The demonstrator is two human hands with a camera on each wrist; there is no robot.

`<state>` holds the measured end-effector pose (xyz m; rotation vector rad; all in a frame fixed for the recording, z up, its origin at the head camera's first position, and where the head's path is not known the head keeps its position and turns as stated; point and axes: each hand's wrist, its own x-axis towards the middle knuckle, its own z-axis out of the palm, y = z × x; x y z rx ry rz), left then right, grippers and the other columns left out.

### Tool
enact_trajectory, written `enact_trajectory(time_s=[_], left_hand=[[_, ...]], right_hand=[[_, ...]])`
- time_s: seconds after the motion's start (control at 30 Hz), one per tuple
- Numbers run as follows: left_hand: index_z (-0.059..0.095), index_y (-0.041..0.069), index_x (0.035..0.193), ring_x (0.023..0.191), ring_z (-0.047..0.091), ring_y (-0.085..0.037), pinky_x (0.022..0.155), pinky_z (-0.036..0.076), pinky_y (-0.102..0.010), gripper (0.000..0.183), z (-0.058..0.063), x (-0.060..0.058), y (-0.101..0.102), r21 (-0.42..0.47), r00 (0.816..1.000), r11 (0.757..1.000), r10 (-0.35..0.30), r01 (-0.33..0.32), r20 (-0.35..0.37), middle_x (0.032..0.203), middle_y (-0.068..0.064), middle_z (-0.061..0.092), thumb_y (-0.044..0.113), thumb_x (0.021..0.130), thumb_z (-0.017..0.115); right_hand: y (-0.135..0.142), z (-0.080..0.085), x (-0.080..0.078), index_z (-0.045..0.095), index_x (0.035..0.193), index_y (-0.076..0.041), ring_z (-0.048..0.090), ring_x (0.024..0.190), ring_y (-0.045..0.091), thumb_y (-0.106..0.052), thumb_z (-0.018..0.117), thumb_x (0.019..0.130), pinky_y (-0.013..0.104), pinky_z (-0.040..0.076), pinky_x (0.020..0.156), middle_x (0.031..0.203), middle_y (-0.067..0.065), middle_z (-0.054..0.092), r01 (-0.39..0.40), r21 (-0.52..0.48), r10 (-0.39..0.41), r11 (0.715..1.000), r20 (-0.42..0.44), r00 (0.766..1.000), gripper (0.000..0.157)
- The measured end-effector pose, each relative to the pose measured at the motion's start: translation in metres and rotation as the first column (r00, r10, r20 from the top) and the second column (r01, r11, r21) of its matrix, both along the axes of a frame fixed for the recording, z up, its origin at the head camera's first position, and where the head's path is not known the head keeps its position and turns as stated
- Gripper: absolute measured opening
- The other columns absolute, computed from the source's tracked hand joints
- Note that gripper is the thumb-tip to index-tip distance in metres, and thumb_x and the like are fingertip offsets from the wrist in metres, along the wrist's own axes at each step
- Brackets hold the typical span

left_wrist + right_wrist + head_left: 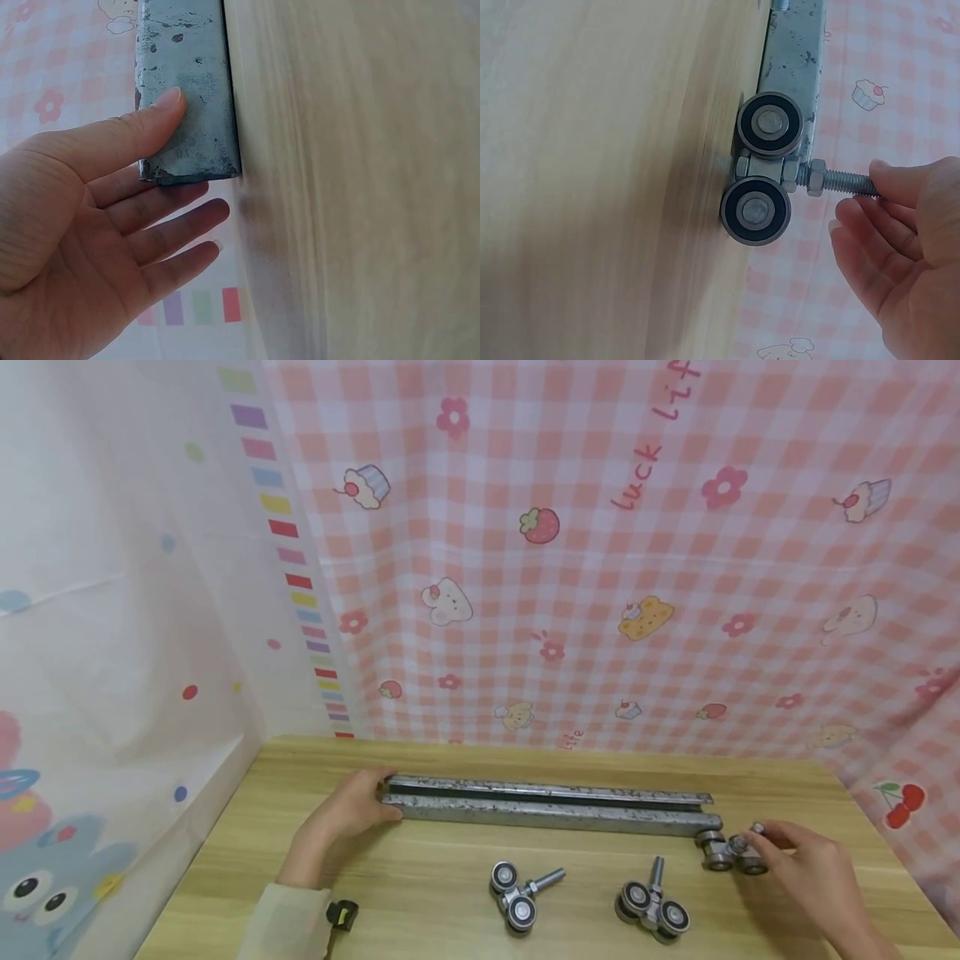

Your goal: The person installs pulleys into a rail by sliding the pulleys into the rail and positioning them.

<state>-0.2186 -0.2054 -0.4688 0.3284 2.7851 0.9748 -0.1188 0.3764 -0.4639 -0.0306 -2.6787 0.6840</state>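
A long grey steel track (555, 814), slotted along its top and speckled with worn spots, lies across the table. At its left end, my left hand (352, 806) grips it, thumb (169, 112) on the front face and fingers behind. My right hand (806, 868) pinches the threaded bolt (847, 182) of a roller trolley (718, 852) at the track's right end. Its bolt points up and its wheels (770, 124) overlap the track end in the right wrist view. Two more roller trolleys lie in front of the track, one near the middle (513, 902), one further right (652, 910).
The wood-grain table (420, 885) is backed by a pink checked cloth (585, 677). A white cloth with cartoon prints (150, 610) hangs at the left. A small black object with a yellow mark (342, 914) sits by the left sleeve (288, 922).
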Motion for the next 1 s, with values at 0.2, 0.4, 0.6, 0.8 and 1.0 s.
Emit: enact_trajectory(time_s=[0.2, 0.4, 0.6, 0.8, 1.0], left_hand=[[0.054, -0.006, 0.147, 0.123, 0.062, -0.039, 0.102, 0.054, -0.054, 0.068, 0.0, -0.001, 0.0, 0.012, 1.0, 1.0, 0.003, -0.003, 0.007, 0.132, -0.023, 0.065, 0.008, 0.088, 0.085], [0.054, -0.006, 0.147, 0.122, 0.062, -0.039, 0.102, 0.055, -0.054, 0.068, 0.0, -0.001, 0.0, 0.004, 1.0, 1.0, -0.001, 0.001, 0.001, 0.132, -0.023, 0.065, 0.008, 0.088, 0.085], [0.054, -0.006, 0.147, 0.123, 0.062, -0.038, 0.102, 0.055, -0.053, 0.069, -0.001, -0.001, 0.0, 0.006, 1.0, 1.0, 0.004, -0.004, 0.01, 0.134, -0.022, 0.065, 0.008, 0.087, 0.085], [0.054, -0.007, 0.147, 0.123, 0.062, -0.039, 0.102, 0.055, -0.052, 0.069, 0.0, -0.001, 0.001, 0.012, 1.0, 1.0, 0.005, -0.005, 0.011, 0.134, -0.023, 0.065, 0.007, 0.087, 0.085], [0.054, -0.007, 0.147, 0.122, 0.062, -0.038, 0.102, 0.055, -0.052, 0.068, 0.0, 0.0, 0.001, 0.018, 1.0, 1.0, 0.005, -0.005, 0.008, 0.134, -0.022, 0.065, 0.007, 0.087, 0.085]], right_hand=[[0.003, -0.001, 0.0, 0.078, 0.095, 0.004, 0.061, 0.065, -0.004, -0.003, 0.083, 0.088, 0.014, 0.047, 0.05, 0.082, 0.015, 0.076, -0.019, -0.01, 0.018, 1.0, -0.053, 0.998, 0.011], [0.009, -0.004, 0.001, 0.078, 0.095, 0.005, 0.057, 0.069, -0.011, 0.002, 0.084, 0.084, 0.006, 0.043, 0.053, 0.081, 0.014, 0.076, -0.06, 0.007, 0.06, 0.998, -0.102, 0.993, 0.013], [0.016, -0.003, 0.001, 0.076, 0.095, 0.007, 0.055, 0.069, -0.01, 0.005, 0.084, 0.082, 0.01, 0.044, 0.051, 0.081, 0.015, 0.075, -0.056, 0.04, 0.06, 0.998, -0.105, 0.993, 0.016], [0.021, -0.002, -0.001, 0.076, 0.096, 0.008, 0.052, 0.067, -0.008, 0.006, 0.084, 0.081, 0.02, 0.044, 0.049, 0.08, 0.013, 0.074, -0.042, 0.076, 0.049, 0.996, -0.099, 0.994, 0.017], [0.027, -0.002, -0.004, 0.075, 0.097, 0.009, 0.049, 0.064, -0.005, 0.008, 0.082, 0.082, 0.018, 0.039, 0.049, 0.081, 0.016, 0.074, -0.042, 0.072, 0.05, 0.996, -0.112, 0.992, 0.016]])
